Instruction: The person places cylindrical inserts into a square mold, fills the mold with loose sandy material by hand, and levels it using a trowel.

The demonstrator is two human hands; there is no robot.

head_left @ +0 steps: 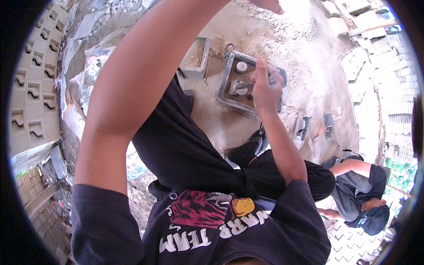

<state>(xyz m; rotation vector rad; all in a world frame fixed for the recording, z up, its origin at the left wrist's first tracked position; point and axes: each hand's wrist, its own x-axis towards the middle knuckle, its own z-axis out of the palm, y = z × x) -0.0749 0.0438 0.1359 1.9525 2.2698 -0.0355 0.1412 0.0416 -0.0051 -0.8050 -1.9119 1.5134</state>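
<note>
Right hand [267, 90] curled closed, apparently round the handle of a grey tool [239, 88], head inside the tray [225, 78]. Left hand [268, 5] cropped, can't tell. Tool likely stiff, moderately heavy; grip mid-handle.

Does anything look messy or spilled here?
Yes: pale crumbs lie scattered loose over the ground beyond the tray. They look spilled because they're outside it, though I can't tell how they got there.

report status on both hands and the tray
Left hand mostly cut off at top edge. Right hand curled over rectangular tray, grip unclear. Pale round piece inside.
</note>
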